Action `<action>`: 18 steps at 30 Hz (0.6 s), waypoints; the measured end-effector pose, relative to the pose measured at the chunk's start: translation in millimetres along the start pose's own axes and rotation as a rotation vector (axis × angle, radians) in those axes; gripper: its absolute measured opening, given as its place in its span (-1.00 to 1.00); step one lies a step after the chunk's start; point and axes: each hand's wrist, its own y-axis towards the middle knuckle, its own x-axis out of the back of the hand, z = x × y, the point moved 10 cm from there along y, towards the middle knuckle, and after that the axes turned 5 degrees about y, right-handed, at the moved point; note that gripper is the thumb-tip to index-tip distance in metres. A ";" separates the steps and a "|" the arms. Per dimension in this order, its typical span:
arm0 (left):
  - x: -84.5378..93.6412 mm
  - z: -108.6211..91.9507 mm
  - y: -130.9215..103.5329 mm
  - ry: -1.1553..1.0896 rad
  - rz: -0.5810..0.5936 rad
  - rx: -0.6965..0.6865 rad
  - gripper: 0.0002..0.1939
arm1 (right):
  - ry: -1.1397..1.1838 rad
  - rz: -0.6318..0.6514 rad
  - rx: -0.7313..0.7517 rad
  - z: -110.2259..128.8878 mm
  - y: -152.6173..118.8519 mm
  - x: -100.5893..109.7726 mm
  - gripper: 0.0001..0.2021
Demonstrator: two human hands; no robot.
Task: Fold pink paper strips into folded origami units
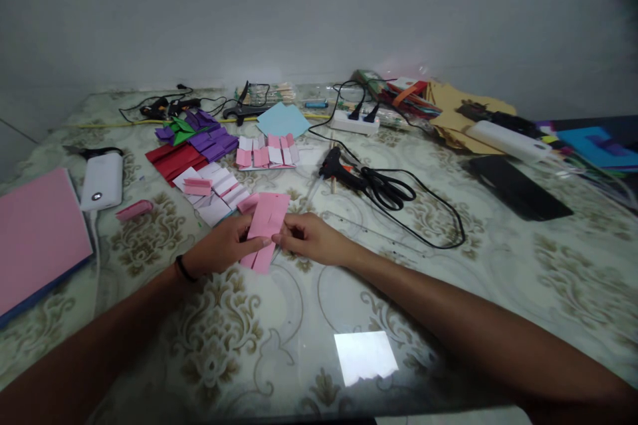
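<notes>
A pink folded paper is held between both hands, above the patterned tabletop. My left hand grips its left side, thumb laid across the front. On the right edge, my right hand pinches the paper between thumb and fingers. Creases and a small slit-like line show on the sheet. Just beyond the left hand lie white and pink folded papers, with a red folded paper and purple folded papers behind them. Another pink-and-white folded piece lies farther back.
A black glue gun with its cord and black-handled scissors lie beyond my right hand. A white power strip sits behind. At left are a white power bank and pink sheets; at right, a black phone.
</notes>
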 end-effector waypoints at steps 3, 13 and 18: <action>-0.1 2.7 -0.1 0.017 -0.003 0.007 -0.70 | 0.011 0.007 0.005 1.4 -0.1 -0.8 -0.64; -1.5 0.2 -0.3 0.022 0.007 -0.011 -0.69 | -0.007 0.009 -0.007 2.9 -0.1 -0.7 -0.63; -0.1 -2.6 -0.4 0.033 0.004 -0.013 -0.71 | -0.013 0.016 -0.010 4.3 -0.9 -1.3 -0.65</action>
